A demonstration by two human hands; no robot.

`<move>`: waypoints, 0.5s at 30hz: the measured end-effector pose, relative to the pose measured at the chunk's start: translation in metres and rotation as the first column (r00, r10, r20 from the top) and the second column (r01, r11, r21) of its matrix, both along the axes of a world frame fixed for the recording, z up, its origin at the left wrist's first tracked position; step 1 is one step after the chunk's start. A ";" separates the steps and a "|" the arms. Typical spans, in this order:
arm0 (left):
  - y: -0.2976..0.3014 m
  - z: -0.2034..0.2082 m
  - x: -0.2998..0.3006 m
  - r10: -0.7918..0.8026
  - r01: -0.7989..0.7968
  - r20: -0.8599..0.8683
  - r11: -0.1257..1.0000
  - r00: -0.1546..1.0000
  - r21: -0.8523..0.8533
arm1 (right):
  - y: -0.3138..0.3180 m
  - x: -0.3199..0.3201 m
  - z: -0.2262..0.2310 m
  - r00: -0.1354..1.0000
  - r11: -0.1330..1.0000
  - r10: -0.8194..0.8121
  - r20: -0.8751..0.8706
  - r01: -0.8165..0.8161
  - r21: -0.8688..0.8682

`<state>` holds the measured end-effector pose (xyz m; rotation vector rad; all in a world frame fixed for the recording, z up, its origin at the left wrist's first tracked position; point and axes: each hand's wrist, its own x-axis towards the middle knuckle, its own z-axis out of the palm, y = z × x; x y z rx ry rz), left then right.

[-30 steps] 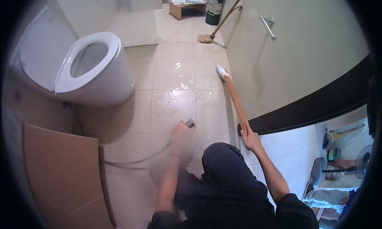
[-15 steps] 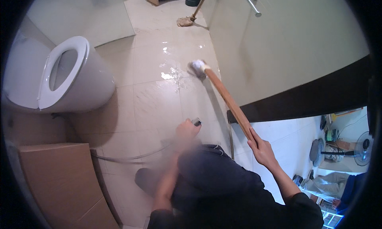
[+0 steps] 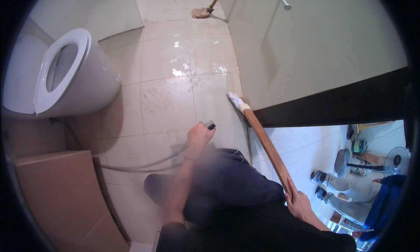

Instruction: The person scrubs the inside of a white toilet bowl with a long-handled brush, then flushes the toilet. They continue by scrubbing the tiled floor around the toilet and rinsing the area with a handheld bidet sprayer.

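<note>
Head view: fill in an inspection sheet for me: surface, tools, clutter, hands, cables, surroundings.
Surface: tiled floor with wet patches ahead.
Tools: nozzle; wooden pole with white head, floor contact unclear.
Clutter: cardboard box at lower left; mop at top.
Hands: left hand closed on nozzle; right hand grips pole's near end.
Cables: hose runs from left hand toward box.
Surroundings: toilet at left; fan and another person at right.

No text, label, brand, number or sign could be read; no lettering was made out on the cardboard (image 3: 54, 186) or the wooden handle (image 3: 267, 148); any print on the green container (image 3: 359, 145) was too small to be read.
</note>
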<state>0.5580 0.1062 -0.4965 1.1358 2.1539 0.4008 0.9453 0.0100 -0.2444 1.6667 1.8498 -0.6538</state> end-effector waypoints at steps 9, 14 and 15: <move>0.013 0.008 -0.021 0.013 -0.014 -0.022 0.999 1.000 -0.042 | 0.108 -0.097 -0.120 0.960 0.968 0.075 -0.270 -0.005 0.250; 0.008 0.013 -0.034 0.114 -0.114 -0.004 0.993 0.993 -0.033 | 0.034 -0.047 -0.046 0.991 0.995 0.086 -0.102 -0.080 0.067; 0.007 0.014 -0.039 0.135 -0.136 -0.027 0.990 0.991 -0.036 | 0.026 -0.041 -0.040 0.995 0.995 0.100 0.022 -0.100 0.023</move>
